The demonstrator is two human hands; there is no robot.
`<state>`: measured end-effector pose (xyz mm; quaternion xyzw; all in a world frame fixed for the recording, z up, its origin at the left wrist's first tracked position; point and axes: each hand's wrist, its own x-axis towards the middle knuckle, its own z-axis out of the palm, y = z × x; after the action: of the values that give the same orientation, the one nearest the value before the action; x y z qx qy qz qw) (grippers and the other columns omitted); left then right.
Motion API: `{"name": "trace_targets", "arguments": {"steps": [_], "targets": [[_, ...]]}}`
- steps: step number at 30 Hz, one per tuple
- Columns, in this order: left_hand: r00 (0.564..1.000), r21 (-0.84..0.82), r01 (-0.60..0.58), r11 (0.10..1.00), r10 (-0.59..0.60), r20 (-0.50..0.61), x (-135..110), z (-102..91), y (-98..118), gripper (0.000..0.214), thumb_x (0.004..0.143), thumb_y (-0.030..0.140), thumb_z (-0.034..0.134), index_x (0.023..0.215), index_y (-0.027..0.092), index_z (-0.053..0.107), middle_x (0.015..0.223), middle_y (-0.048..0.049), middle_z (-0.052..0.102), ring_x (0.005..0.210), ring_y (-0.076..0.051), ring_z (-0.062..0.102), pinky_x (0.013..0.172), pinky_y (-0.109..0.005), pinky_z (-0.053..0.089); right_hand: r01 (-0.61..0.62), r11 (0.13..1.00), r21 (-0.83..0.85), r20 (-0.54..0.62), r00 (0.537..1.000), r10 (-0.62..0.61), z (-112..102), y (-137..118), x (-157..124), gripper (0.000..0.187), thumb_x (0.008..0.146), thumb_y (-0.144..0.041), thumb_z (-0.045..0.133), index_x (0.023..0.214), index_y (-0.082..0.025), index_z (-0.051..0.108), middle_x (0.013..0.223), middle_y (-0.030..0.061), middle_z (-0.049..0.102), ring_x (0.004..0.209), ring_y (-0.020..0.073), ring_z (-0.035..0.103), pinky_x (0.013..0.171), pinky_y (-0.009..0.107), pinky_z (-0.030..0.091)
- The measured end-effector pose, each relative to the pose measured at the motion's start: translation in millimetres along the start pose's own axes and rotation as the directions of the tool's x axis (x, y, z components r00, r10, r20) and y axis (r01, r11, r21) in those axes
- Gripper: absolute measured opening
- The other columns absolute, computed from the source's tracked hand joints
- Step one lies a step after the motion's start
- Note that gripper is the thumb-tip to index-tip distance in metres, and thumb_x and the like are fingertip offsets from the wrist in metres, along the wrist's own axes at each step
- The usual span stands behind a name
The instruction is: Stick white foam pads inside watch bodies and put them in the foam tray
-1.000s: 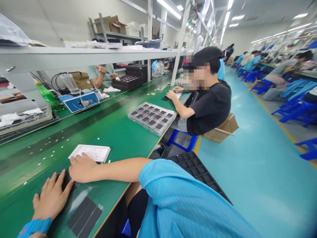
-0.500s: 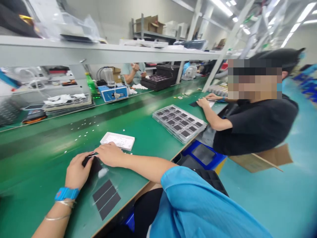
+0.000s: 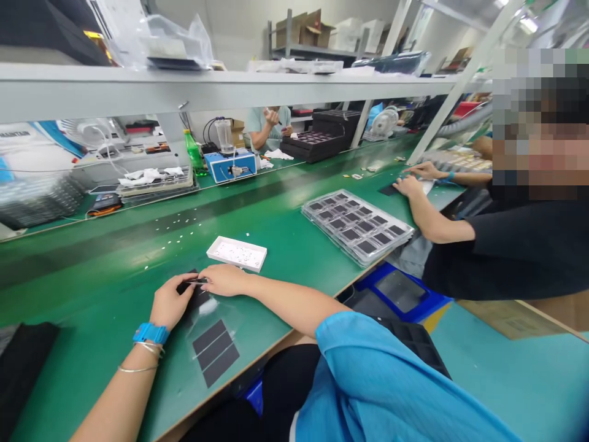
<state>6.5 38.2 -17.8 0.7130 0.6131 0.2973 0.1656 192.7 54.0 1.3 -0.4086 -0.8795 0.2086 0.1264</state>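
Observation:
My left hand [image 3: 170, 302] rests on a small black part [image 3: 196, 296] on the green bench [image 3: 294, 245], fingers curled over its edge. My right hand [image 3: 225, 280] meets it from the right, pinched on thin metal tweezers [image 3: 197, 282] whose tip lies on the same part. A clear sheet with dark grey strips [image 3: 215, 352] lies just in front of both hands. A shallow white tray [image 3: 237, 253] of tiny white pieces sits just beyond my right hand.
A stack of clear trays with dark squares [image 3: 358, 225] lies to the right. A co-worker in black [image 3: 515, 245] sits there, hands on the bench. A blue device [image 3: 230, 166], a green bottle [image 3: 194, 155] and black trays [image 3: 317, 142] stand across the belt. A black pad [image 3: 23, 362] lies at far left.
The view has swung left and down toward the bench. My left hand went from flat to curled on the black part, and my right hand closed in with the tweezers.

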Motion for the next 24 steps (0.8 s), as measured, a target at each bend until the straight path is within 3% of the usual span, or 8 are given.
{"name": "trace_targets", "arguments": {"steps": [6,17,24], "targets": [[1.0,-0.029,-0.002,1.0,0.002,0.01,-0.1,2.5,-0.5,0.045,0.068,0.042,0.05,0.097,0.02,0.076,0.11,-0.0095,0.075,0.106,-0.03,0.069,0.099,-0.042,0.052,0.011,1.0,0.004,0.018,1.0,-0.011,-1.6,1.3,-3.8,0.03,0.096,-0.032,0.057,0.121,-0.016,0.061,0.122,0.0095,0.067,0.108,0.0242,0.064,0.076,0.031,0.045],[0.993,-0.043,-0.112,0.993,0.113,0.016,0.8,2.3,-6.1,0.034,0.074,0.038,0.054,0.096,0.021,0.074,0.106,-0.0087,0.076,0.101,-0.028,0.07,0.096,-0.041,0.054,0.03,0.999,0.036,-0.042,0.999,-0.029,-0.5,2.9,-2.4,0.022,0.089,-0.025,0.066,0.11,-0.016,0.066,0.096,0.0063,0.068,0.088,0.0192,0.062,0.069,0.027,0.041],[0.986,-0.048,-0.123,0.991,0.128,0.108,0.4,0.8,-3.4,0.042,0.073,0.042,0.054,0.104,0.018,0.072,0.108,-0.0107,0.073,0.101,-0.028,0.067,0.096,-0.041,0.051,0.019,0.999,0.042,-0.01,1.0,-0.019,0.2,2.8,-2.4,0.025,0.09,-0.024,0.064,0.114,-0.015,0.065,0.1,0.0073,0.067,0.091,0.0198,0.062,0.07,0.027,0.041]]}}
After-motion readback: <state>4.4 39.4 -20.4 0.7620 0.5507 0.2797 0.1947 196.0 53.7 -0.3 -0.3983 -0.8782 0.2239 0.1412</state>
